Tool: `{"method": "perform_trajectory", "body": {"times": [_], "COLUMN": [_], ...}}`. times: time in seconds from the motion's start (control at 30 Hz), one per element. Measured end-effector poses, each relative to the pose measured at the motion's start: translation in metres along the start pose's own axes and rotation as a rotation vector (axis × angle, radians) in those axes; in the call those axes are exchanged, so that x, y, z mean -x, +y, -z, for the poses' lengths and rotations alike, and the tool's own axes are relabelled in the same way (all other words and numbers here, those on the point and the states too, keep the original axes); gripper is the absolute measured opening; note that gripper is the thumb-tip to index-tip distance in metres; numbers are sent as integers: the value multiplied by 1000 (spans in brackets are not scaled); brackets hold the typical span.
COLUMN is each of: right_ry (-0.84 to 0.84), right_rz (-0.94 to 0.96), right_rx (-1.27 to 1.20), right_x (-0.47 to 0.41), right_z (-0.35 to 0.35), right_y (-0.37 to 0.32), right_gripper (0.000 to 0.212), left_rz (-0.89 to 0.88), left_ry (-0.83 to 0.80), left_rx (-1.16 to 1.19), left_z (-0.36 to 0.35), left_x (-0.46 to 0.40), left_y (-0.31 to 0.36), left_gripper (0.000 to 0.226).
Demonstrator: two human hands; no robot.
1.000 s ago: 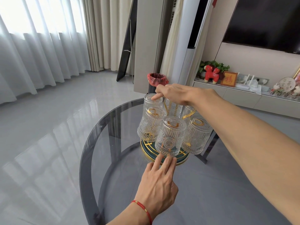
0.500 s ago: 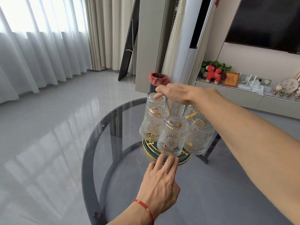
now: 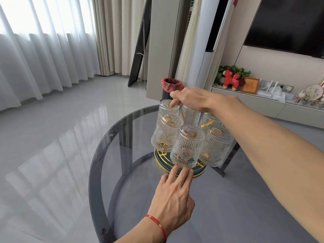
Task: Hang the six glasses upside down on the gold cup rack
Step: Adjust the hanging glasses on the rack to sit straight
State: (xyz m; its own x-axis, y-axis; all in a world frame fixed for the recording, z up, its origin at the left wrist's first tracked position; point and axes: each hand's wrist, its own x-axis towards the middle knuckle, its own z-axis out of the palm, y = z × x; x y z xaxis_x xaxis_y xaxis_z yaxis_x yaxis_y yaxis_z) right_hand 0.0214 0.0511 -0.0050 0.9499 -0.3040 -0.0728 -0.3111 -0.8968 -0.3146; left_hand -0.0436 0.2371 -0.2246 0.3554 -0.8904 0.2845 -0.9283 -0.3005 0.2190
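Several ribbed clear glasses hang upside down on the gold cup rack [image 3: 206, 124]; the nearest glass [image 3: 187, 147] faces me. The rack's round green-and-gold base [image 3: 159, 159] stands on the smoked glass table [image 3: 112, 155]. My right hand [image 3: 194, 98] reaches over the top of the rack, its fingertips resting on the far left glass [image 3: 168, 107]. My left hand [image 3: 172, 197], with a red cord on the wrist, lies flat on the table, its fingers extended and touching the near rim of the base. The rack's stem is hidden behind the glasses.
A dark bin with a red liner [image 3: 171, 85] stands on the floor beyond the table. A low cabinet with a red toy horse [image 3: 231, 79] and ornaments runs along the right wall. Curtains cover the window at left.
Both hands hold nearly the same pose. The view has shifted slightly, and the rack with glasses sits a little to the right in it.
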Motion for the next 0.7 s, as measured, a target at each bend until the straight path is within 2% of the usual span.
{"method": "perform_trajectory", "body": {"times": [0.1,0.17,0.3,0.37,0.5,0.7], "right_ry": [15,85,390,503,390,279], "right_rz": [10,54,234,276,190,65], "right_rx": [21,17,105,208,409,514], "right_x": [3,8,40,63,98,101], "right_z": [0,0,-7,-21,-54,-82], "right_y": [-1,-3,-8,-12,-21,-27], "right_gripper": [68,63,36,36,50,72], "left_rz": [5,3,10,10,0,-7], "left_ry": [-2,-3,-9,-18,-12,-1], "left_rx": [0,0,0,7,12,27], "left_z": [0,0,1,1,1,0], "left_x": [0,0,0,0,0,-1], "left_y": [0,0,0,0,0,0], "left_gripper": [68,68,68,69,68,68]}}
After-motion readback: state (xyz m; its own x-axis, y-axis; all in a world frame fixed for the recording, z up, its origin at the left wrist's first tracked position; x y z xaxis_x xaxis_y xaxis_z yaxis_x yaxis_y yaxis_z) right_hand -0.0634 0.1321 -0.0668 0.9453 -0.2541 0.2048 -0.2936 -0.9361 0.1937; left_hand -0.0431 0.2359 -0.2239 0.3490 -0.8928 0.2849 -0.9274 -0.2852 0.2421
